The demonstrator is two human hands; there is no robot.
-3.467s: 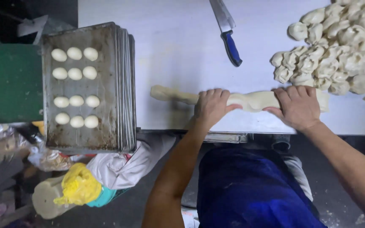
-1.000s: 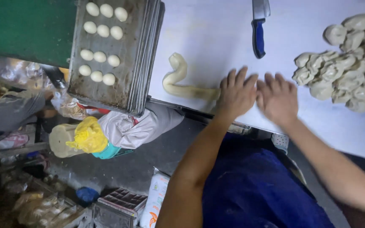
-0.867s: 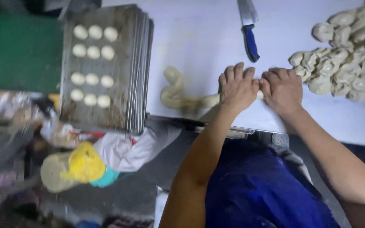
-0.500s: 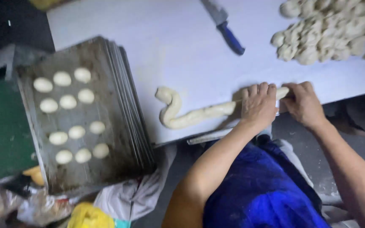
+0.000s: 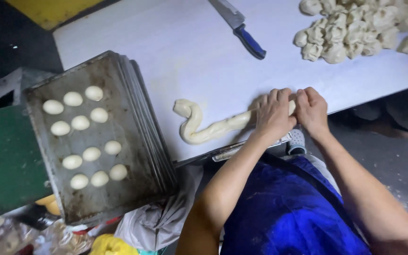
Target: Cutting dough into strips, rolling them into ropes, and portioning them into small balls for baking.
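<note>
On the white table (image 5: 175,52), near its front edge, left hand (image 5: 274,113) and right hand (image 5: 313,109) lie side by side, palms down, fingers curled over one end of a dough rope (image 5: 213,128). Its long axis runs leftward along the edge, the far end hooking back. Knife (image 5: 242,28) lies well apart.

- Dough rope (image 5: 213,128): pale, soft, rolled into a long uneven strand lying flat on the white desk (image 5: 175,52) near its front edge.
- Free end: curls back in a hook shape toward the baking trays.
- Other end: covered by both hands, left hand (image 5: 274,113) and right hand (image 5: 312,111), pressed side by side on it.
</note>
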